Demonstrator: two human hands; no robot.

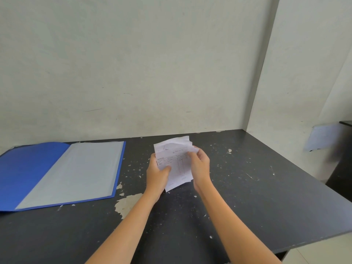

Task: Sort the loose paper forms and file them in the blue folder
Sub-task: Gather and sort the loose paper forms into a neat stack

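Observation:
A small stack of white printed paper forms (178, 164) is held up above the dark table (247, 187), near its middle. My left hand (157, 173) grips the stack's lower left edge, thumb on the front sheet. On the right side, my right hand (200, 164) pinches the upper right edge of the forms. The blue folder (28, 172) lies open flat at the table's left, showing its clear plastic sleeve page (76, 172). The folder is well apart from both hands.
The table top is black with chipped pale patches (127, 204) near the front middle. A pale wall (133, 63) stands right behind the table. To the right, past the table's edge, is a dark piece of furniture (341, 159) with a pale sheet on it.

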